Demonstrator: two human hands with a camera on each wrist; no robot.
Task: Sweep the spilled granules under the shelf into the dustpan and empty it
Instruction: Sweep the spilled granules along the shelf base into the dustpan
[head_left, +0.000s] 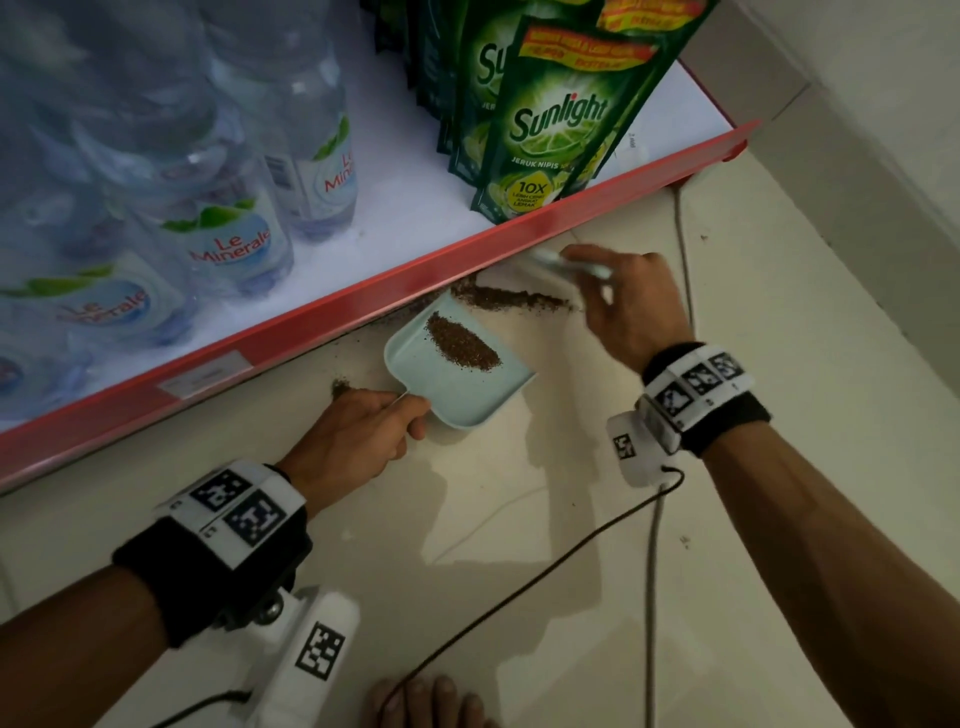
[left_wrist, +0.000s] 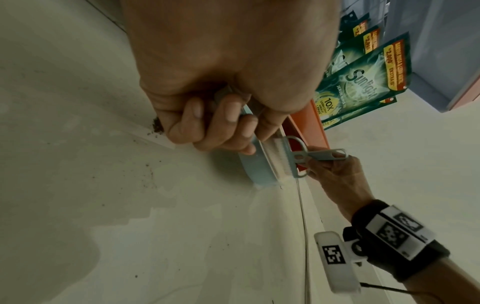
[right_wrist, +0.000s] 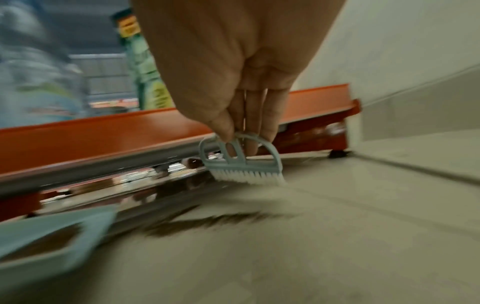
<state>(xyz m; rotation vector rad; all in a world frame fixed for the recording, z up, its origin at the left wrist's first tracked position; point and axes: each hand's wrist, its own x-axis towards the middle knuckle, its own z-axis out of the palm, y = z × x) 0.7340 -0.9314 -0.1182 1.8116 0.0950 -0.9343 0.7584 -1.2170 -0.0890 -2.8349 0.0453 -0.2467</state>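
A pale blue dustpan (head_left: 470, 387) lies on the tiled floor against the red shelf edge (head_left: 322, 317), holding a heap of brown granules (head_left: 462, 343). My left hand (head_left: 358, 431) grips its short handle, fingers curled round it (left_wrist: 223, 121). More granules (head_left: 511, 300) lie in a streak on the floor right of the pan, part of it under the shelf. My right hand (head_left: 628, 301) holds a small pale blue brush (right_wrist: 241, 162) by its handle, white bristles (right_wrist: 249, 176) down near the shelf base, right of the streak (right_wrist: 215, 222). The dustpan's rim (left_wrist: 259, 164) shows in the left wrist view.
Water bottles (head_left: 228, 228) and green Sunlight pouches (head_left: 556, 119) stand on the shelf above. A small granule patch (head_left: 340, 387) lies left of my left hand. A cable (head_left: 519, 587) crosses the floor; a wall (head_left: 857, 130) closes the right side. Toes (head_left: 426, 701) show at the bottom.
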